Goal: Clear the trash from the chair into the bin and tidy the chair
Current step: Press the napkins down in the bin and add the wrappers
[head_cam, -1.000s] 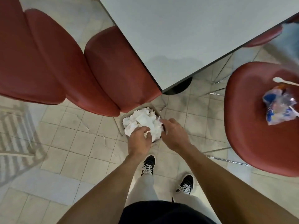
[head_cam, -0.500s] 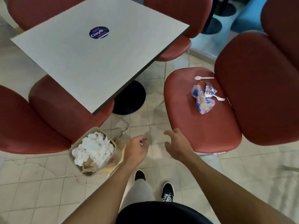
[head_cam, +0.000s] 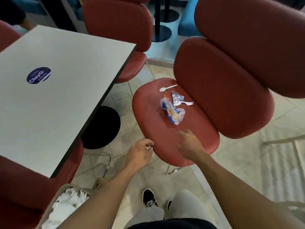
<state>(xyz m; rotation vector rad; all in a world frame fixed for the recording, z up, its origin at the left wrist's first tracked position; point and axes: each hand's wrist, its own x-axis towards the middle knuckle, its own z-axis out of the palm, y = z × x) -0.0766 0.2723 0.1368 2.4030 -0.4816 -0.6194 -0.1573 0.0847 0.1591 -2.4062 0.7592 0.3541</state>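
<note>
A red chair (head_cam: pixel 153 129) stands ahead of me with trash on its seat. A crumpled blue and clear plastic wrapper (head_cam: pixel 173 110) lies mid-seat, a silver foil wrapper (head_cam: pixel 177 100) just behind it. A white plastic spoon (head_cam: pixel 167 88) lies furthest back and a white plastic fork (head_cam: pixel 188 102) pokes out beside the foil. My right hand (head_cam: pixel 189 144) hovers over the seat's front, fingers relaxed, a short way from the wrapper. My left hand (head_cam: pixel 139 152) hangs off the seat's left edge, fingers loosely curled, holding nothing. The bin (head_cam: pixel 57 197), full of white crumpled paper, sits at lower left.
A grey table (head_cam: pixel 57 90) with a blue round sticker stands on a black base (head_cam: pixel 102 128) to the left. More red chairs (head_cam: pixel 118 22) surround it. My shoes (head_cam: pixel 149 198) stand on the tiled floor between bin and chair.
Both hands left the paper in the bin and moved right and forward toward the chair seat. My view swung from the bin to the chair with the trash.
</note>
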